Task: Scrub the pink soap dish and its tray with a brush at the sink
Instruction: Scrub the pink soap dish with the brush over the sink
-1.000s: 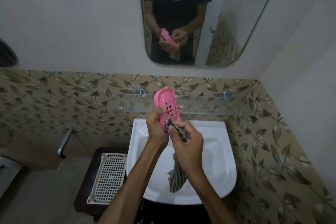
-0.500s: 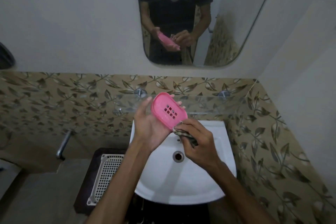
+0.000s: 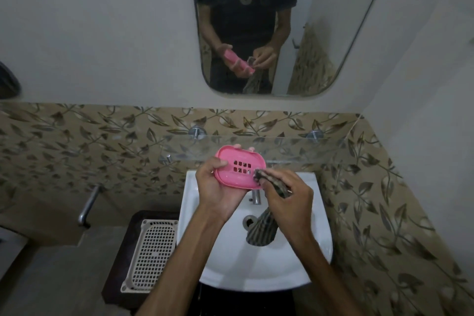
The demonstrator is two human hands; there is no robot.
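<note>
Currently the left hand (image 3: 218, 187) holds the pink soap dish (image 3: 239, 167) over the back of the white sink (image 3: 315, 251), thumb curled over the dish's near-left rim, fingertips poking out past its far edge. Dish is tilted with its slotted face toward the camera; the palm hides its underside. Whether this piece is the dish or its tray, can't tell.

Right hand (image 3: 287, 200), just right of that grip, has its fingers closed round a striped cloth (image 3: 264, 228). A bunched end of the cloth touches the dish's right edge beside the slots. Remaining cloth hangs below the hand into the basin and covers part of the drain (image 3: 248, 220). No brush is identifiable; the thing in the right hand reads as fabric, dim light limits detail.

Tap (image 3: 255, 196) is mostly hidden between the two hands, only a short metal stub shows. Glass shelf (image 3: 295, 147) runs just behind the dish. Mirror (image 3: 320, 33) above shows the hands, dish and cloth reflected; its top is cut off by the frame.

Left of the grip and lower, a white perforated tray (image 3: 151, 256) lies on a dark stand (image 3: 120, 259), partly hidden by the left forearm. Metal handle (image 3: 88, 206) on the left wall, function unclear.
</note>
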